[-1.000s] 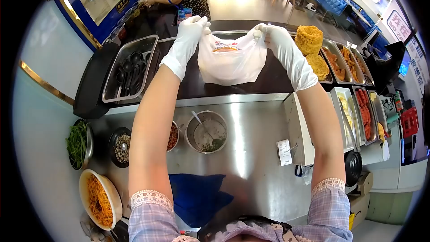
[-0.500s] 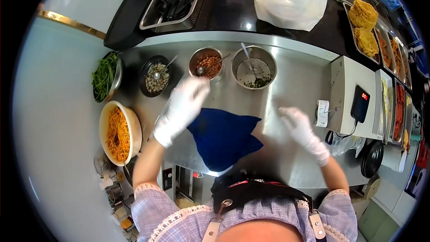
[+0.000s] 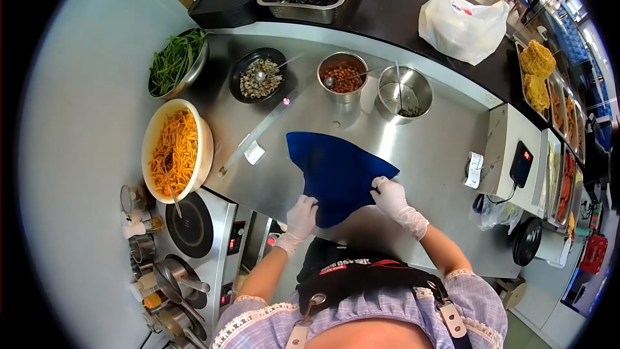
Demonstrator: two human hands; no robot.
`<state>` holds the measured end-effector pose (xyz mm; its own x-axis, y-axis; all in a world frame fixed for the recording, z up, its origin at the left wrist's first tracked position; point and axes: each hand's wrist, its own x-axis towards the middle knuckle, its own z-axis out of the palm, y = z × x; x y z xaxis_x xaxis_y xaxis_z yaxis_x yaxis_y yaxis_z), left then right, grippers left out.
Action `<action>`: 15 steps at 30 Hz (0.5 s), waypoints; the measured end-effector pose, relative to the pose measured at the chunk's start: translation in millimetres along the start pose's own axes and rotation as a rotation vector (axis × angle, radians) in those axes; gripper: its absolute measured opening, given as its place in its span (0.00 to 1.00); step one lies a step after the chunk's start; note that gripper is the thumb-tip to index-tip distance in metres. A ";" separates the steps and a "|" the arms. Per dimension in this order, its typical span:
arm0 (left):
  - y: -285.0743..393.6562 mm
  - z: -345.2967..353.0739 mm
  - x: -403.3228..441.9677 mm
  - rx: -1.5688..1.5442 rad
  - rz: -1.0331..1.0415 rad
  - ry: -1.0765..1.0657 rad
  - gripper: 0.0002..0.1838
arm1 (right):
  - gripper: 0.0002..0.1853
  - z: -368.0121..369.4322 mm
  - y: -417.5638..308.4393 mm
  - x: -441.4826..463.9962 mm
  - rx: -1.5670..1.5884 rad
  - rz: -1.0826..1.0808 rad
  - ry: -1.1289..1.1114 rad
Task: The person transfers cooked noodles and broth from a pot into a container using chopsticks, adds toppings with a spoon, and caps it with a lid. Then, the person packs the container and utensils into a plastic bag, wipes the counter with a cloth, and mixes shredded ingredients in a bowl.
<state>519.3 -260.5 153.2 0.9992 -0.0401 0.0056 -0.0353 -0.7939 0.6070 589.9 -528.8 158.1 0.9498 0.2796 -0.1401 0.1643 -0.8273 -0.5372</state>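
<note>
Change: both hands, which a second ago hold up the bag [image 3: 462,29] by its handles and half a second ago hang free on either side of the cloth [image 3: 339,174], are now down on the cloth. The bag stands apart on the dark ledge [image 3: 394,16], well away from either hand. Bearing on the work, as judged: attention has passed from bag to cloth.

Left hand [image 3: 301,215]: white-gloved; fingers bunched, apparently pinching the cloth's left edge towards the wearer.

Right hand [image 3: 389,199]: white-gloved; fingers curled in, thumb and fingers apparently pinching the right edge, a little farther from the wearer than the left.

Cloth: one, dark blue, plain, with a faint darker patch towards its far left part. Lies on the steel bench [image 3: 445,148], in front of the wearer, its near end by the bench's near edge. Outline uneven: broad far edge running to a corner at either side, sides drawn in at the hands, near end narrower and rounded. Opened out more fully than half a second ago, with no large fold evident; underside hidden.

Round about: beyond the cloth, a small pot [image 3: 343,98] of reddish-brown pieces and a wider pot [image 3: 389,111] with a spoon in it; to the left, well apart, a pale bowl [image 3: 205,148] of orange shreds.
</note>
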 end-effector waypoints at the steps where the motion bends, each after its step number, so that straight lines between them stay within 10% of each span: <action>1: -1.7 -3.3 7.0 -0.035 0.006 0.038 0.07 | 0.07 -5.1 -4.5 4.9 0.021 0.052 -0.025; 15: -22.5 -51.3 118.7 -0.014 0.016 0.457 0.19 | 0.19 -35.6 -65.0 145.3 0.150 -0.010 0.327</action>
<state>639.8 -216.3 181.0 0.9049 0.2223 0.3629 -0.0534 -0.7868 0.6149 726.7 -451.7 202.3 0.9873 0.0965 0.1264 0.1562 -0.7375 -0.6570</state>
